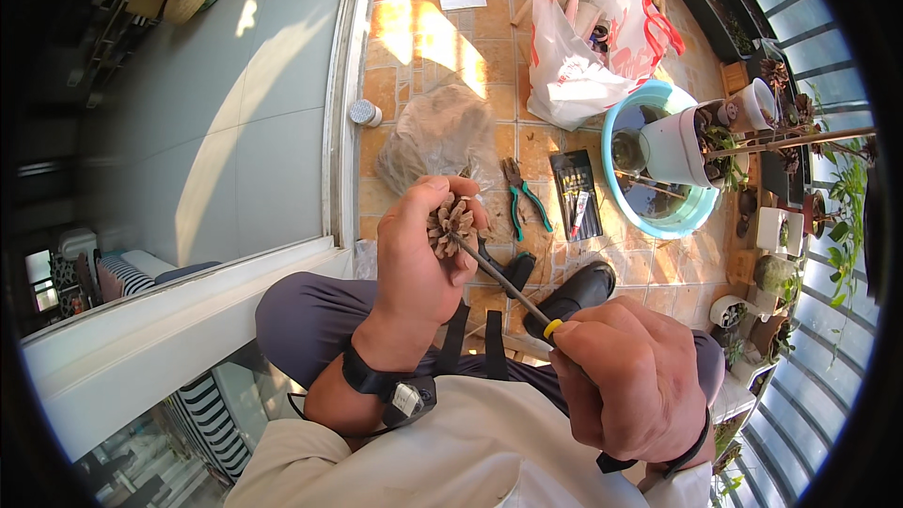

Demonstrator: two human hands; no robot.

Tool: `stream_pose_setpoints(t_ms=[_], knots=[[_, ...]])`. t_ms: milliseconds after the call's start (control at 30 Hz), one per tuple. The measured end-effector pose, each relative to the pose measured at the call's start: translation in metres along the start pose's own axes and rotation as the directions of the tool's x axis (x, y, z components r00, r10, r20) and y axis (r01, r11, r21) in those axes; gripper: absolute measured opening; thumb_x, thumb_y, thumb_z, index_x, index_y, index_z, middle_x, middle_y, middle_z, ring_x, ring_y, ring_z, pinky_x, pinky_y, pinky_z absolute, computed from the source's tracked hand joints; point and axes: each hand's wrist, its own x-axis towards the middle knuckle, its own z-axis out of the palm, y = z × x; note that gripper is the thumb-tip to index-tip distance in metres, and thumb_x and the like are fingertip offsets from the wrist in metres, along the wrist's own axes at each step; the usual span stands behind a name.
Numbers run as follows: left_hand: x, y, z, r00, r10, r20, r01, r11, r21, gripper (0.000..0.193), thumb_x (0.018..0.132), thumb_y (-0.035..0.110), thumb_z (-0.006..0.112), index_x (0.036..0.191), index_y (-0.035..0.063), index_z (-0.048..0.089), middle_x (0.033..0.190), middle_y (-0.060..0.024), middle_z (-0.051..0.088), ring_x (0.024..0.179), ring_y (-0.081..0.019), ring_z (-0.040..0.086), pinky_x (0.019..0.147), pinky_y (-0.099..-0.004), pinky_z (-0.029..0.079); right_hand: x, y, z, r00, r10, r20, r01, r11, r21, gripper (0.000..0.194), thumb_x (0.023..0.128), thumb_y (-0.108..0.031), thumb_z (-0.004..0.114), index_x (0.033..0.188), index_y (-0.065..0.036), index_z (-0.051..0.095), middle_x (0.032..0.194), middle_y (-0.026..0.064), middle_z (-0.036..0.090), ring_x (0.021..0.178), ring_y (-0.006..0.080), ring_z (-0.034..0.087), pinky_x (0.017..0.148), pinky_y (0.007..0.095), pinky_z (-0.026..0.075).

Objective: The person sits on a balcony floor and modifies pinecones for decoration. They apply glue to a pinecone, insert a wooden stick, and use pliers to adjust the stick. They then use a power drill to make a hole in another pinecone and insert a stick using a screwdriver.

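My left hand (416, 247) holds a brown pine cone (449, 226) between thumb and fingers, its base turned to the right. In my right hand (635, 374) is a slim needle file (511, 288) with a yellow collar at its handle, most of which my fist hides. The file's tip meets the base of the pine cone; whether it goes into the cone cannot be made out. Just beyond my hands lie pliers with green-and-black handles (523, 199) and a black tool pouch (576, 195) bearing a small tube (580, 213). Behind the cone rests a crumpled clear plastic bag (444, 130).
To the right, a light-blue basin (612, 155) contains water and a white planter (674, 144). A white plastic carrier bag (585, 35) stands beyond it. Potted plants (779, 229) line the railing. On the left runs a sliding-door track (342, 120), with a small jar (365, 113) beside it.
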Motion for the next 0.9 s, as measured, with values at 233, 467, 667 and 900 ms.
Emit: stream_pose_setpoints(t_ms=[233,467,667,900], knots=[[-0.006,-0.001,0.004,0.994,0.106,0.018,-0.108,0.978,0.177,0.028,0.097,0.028,0.052,0.100,0.0023,0.063,0.077,-0.0061,0.064,0.047,-0.0062,0.049,0.038,-0.0196,0.034,0.002,-0.003,-0.009,0.999,-0.012,-0.040,0.004,0.983,-0.184,0.020,0.085,-0.016,0.074,0.088,0.000,0.062,0.060,0.0006,0.043,0.045,0.0139,0.043,0.041,0.0276,0.033],[-0.011,0.013,0.002,0.973,0.228,0.024,-0.228,0.958,0.173,0.025,0.097,0.023,0.053,0.103,0.0019,0.066,0.081,-0.0051,0.066,0.054,-0.0063,0.054,0.042,-0.0197,0.040,0.001,-0.004,-0.019,0.979,-0.079,0.190,0.126,0.959,-0.253,0.042,0.068,-0.007,0.076,0.108,-0.003,0.065,0.063,0.0012,0.047,0.049,0.0168,0.045,0.044,0.0320,0.033],[-0.013,0.023,-0.005,0.979,0.174,0.107,-0.196,0.947,0.253,0.022,0.096,0.021,0.054,0.099,0.0034,0.067,0.081,-0.0050,0.066,0.056,-0.0070,0.056,0.045,-0.0199,0.044,0.001,-0.008,-0.018,0.903,-0.101,0.418,0.317,0.813,-0.489,0.048,0.073,-0.010,0.067,0.120,-0.003,0.062,0.064,-0.0013,0.037,0.054,0.0136,0.044,0.049,0.0294,0.029],[-0.020,0.009,-0.001,0.983,0.149,0.103,-0.170,0.954,0.248,0.024,0.096,0.023,0.050,0.088,0.0028,0.060,0.079,-0.0104,0.064,0.053,-0.0104,0.055,0.040,-0.0240,0.042,0.005,-0.026,-0.020,0.863,-0.104,0.494,0.421,0.689,-0.590,0.034,0.083,-0.011,0.068,0.115,-0.004,0.068,0.062,-0.0037,0.035,0.052,0.0105,0.041,0.046,0.0287,0.027]])
